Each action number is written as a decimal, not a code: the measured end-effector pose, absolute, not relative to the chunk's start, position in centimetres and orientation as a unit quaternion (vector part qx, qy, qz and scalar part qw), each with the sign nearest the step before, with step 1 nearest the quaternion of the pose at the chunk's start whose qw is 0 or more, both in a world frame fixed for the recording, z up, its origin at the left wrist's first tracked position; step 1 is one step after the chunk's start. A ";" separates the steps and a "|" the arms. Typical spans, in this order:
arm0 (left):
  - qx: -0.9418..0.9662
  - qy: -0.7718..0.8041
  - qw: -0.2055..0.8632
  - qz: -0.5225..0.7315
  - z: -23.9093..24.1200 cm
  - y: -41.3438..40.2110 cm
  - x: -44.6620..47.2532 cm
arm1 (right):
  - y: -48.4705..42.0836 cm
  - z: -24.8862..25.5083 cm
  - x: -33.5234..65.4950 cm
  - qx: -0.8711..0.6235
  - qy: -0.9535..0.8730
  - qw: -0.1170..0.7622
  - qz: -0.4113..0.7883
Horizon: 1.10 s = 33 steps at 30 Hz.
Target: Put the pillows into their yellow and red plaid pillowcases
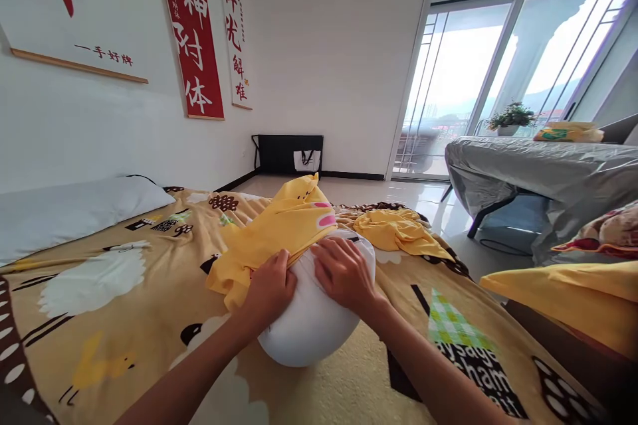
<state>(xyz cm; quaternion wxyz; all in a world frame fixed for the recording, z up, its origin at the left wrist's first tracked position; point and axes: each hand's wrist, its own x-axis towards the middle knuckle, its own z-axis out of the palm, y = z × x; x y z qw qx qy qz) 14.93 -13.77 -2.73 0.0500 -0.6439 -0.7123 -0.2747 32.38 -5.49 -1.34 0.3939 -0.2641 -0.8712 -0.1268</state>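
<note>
A rounded white cushion (319, 325) stands on the patterned blanket right in front of me. Over its far side lies a yellow cover (279, 226) with pink and white patches, bunched toward the left. My left hand (272, 289) is closed on the near edge of this cover, its thumb against the white surface. Fingers curled, my right hand (345, 272) pinches along the same edge at the cushion's upper right. How much fabric lies under the right fingers is hidden. To the right of the cushion, a second yellow cloth (399, 231) lies crumpled on the blanket.
The tan blanket (164, 319) with animal prints spreads beneath everything. At far left rests a white pillow (84, 209). More yellow fabric (573, 292) sits at the right edge. Beyond it stands a table under grey plastic (523, 159), holding a potted plant (511, 117).
</note>
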 end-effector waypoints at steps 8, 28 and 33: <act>-0.642 -0.726 0.039 -0.244 0.3 -15.2 15.2 | -3.6 -4.0 35.5 -0.320 -0.796 0.486 0.167; -0.615 -0.761 0.111 -0.172 -2.0 -18.3 15.3 | -7.3 -3.0 25.0 -0.326 -0.894 0.306 0.006; -0.611 -0.754 0.133 -0.200 -1.2 -17.8 15.6 | -6.9 -3.4 29.6 -0.283 -0.880 0.370 0.091</act>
